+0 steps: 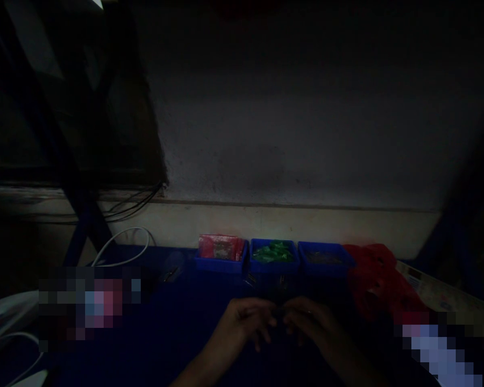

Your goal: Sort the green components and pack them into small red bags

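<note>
Left hand: half curled above the blue tabletop; whether anything is gripped cannot be told in the dimness.
Right hand: similarly bent, fingertips brought near the left's; its hold cannot be made out either.
Small shiny pieces: laid beyond the hands, near the middle tray.
Middle tray: occupied by green packets.
Left tray: topped by pink packets.
Red plastic bag: placed beside the right tray.
</note>
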A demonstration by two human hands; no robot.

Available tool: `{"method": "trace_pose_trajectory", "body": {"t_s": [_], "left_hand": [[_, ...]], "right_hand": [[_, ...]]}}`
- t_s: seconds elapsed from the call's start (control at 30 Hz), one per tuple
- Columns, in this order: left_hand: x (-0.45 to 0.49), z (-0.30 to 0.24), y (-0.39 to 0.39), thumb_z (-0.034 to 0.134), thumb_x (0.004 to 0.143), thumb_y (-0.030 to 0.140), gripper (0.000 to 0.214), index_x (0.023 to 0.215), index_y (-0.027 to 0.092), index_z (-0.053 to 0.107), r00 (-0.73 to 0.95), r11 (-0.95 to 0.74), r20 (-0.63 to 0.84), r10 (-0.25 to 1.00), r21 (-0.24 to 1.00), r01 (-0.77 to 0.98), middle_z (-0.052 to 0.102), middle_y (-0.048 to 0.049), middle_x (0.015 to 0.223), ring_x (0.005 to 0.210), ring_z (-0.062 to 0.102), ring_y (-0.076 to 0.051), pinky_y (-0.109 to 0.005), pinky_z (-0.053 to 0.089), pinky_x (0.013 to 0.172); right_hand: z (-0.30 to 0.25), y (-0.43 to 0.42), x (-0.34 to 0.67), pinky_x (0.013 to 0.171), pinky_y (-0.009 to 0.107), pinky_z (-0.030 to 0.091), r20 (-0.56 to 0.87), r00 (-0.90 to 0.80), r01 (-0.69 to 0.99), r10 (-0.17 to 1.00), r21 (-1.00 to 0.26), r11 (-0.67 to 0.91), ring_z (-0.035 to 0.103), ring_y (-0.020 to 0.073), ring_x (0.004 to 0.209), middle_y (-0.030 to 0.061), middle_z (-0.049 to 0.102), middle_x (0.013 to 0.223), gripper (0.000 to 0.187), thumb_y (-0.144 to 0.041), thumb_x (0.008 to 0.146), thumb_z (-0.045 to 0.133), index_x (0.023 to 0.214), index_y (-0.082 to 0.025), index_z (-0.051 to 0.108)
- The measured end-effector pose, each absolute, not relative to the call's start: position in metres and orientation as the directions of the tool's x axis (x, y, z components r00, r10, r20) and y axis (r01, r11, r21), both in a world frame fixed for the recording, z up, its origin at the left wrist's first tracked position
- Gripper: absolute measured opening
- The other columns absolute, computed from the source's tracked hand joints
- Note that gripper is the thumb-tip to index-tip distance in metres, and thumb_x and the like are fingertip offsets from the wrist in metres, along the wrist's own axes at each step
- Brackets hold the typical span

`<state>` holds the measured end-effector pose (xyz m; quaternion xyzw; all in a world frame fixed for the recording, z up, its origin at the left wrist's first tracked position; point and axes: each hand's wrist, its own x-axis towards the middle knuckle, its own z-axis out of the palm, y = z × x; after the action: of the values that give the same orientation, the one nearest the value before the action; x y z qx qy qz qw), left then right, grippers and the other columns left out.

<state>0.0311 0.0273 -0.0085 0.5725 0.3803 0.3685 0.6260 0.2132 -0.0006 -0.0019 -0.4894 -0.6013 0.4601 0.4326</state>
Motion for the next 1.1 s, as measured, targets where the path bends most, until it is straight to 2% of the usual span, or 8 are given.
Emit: {"method": "trace_pose_trajectory", "body": {"t_s": [0.1,0.27,0.43,0.6,0.67,0.8,0.93,1.1], "left_hand": [[0.030,-0.005,0.027,0.057,0.074,0.039,0.031,0.082,0.012,0.070,0.420,0.053,-0.007,0.907,0.994,-0.099,0.069,-0.0089,0.077,0.063,0.060,-0.016,-0.023,0.044,0.050],[0.032,-0.005,0.026,0.060,0.069,0.024,0.017,0.077,0.013,0.071,0.401,-0.026,0.015,0.916,0.999,0.021,0.069,-0.0053,0.071,0.063,0.058,-0.015,-0.024,0.043,0.054],[0.030,-0.008,0.029,0.058,0.071,0.023,0.026,0.094,0.013,0.065,0.324,-0.061,0.043,0.945,0.997,0.045,0.067,-0.0040,0.075,0.065,0.059,-0.017,-0.025,0.043,0.055],[0.024,0.000,0.029,0.052,0.078,0.024,0.024,0.097,0.013,0.063,0.305,-0.158,0.068,0.950,0.947,0.280,0.066,-0.0061,0.084,0.078,0.059,-0.020,-0.029,0.045,0.070],[0.022,0.001,0.030,0.050,0.079,0.019,0.023,0.096,0.015,0.064,0.327,-0.269,0.142,0.934,0.883,0.384,0.065,-0.0071,0.091,0.087,0.059,-0.021,-0.031,0.044,0.079],[0.014,-0.008,0.036,0.050,0.078,0.013,0.024,0.095,0.019,0.065,0.406,-0.466,0.261,0.876,0.676,0.571,0.061,-0.0074,0.104,0.100,0.054,-0.023,-0.035,0.041,0.090],[0.005,-0.018,0.045,0.049,0.079,0.013,0.026,0.101,0.018,0.064,0.433,-0.506,0.263,0.862,0.497,0.705,0.055,-0.0111,0.119,0.111,0.050,-0.025,-0.039,0.039,0.096],[0.001,-0.022,0.049,0.048,0.083,0.019,0.029,0.108,0.019,0.061,0.464,-0.517,0.229,0.856,0.402,0.756,0.050,-0.0125,0.129,0.120,0.045,-0.027,-0.042,0.037,0.100]], "right_hand": [[-0.001,-0.001,0.214,0.055,0.025,0.044,0.071,-0.115,0.182,0.991,-0.979,0.091,0.058,0.0145,0.061,0.0011,0.066,0.075,0.018,-0.029,0.076,0.054,0.083,-0.021,0.068],[-0.003,-0.001,0.213,0.056,0.027,0.044,0.112,-0.159,0.185,0.981,-0.973,0.141,0.056,0.0148,0.058,0.0018,0.067,0.075,0.019,-0.028,0.075,0.052,0.078,-0.021,0.069],[-0.002,0.011,0.230,0.060,0.032,0.047,0.146,-0.022,0.186,0.989,-0.971,0.148,0.061,0.0209,0.068,0.0053,0.069,0.077,0.019,-0.029,0.071,0.055,0.078,-0.020,0.070],[-0.009,0.033,0.258,0.083,0.038,0.048,0.125,0.134,0.043,0.983,-0.992,0.120,0.053,0.0253,0.111,0.0116,0.052,0.129,0.051,-0.037,0.077,0.053,0.125,-0.023,0.046],[-0.013,0.035,0.259,0.084,0.040,0.048,0.099,0.098,0.074,0.990,-0.993,0.092,0.053,0.0253,0.113,0.0133,0.048,0.133,0.056,-0.038,0.079,0.051,0.132,-0.023,0.038],[-0.016,0.027,0.245,0.084,0.043,0.047,0.116,0.005,0.188,0.993,-0.976,0.113,0.060,0.0271,0.100,0.0119,0.063,0.113,0.041,-0.038,0.075,0.058,0.110,-0.019,0.060],[-0.015,0.011,0.227,0.093,0.039,0.039,0.194,-0.088,0.366,0.977,-0.906,0.213,0.059,0.0238,0.097,0.0057,0.068,0.099,0.020,-0.024,0.074,0.060,0.092,-0.022,0.069],[-0.015,0.002,0.217,0.084,0.031,0.044,0.232,-0.257,0.630,0.938,-0.696,0.345,0.061,0.0197,0.093,0.0044,0.068,0.098,0.021,-0.018,0.082,0.051,0.095,-0.023,0.067]]}}
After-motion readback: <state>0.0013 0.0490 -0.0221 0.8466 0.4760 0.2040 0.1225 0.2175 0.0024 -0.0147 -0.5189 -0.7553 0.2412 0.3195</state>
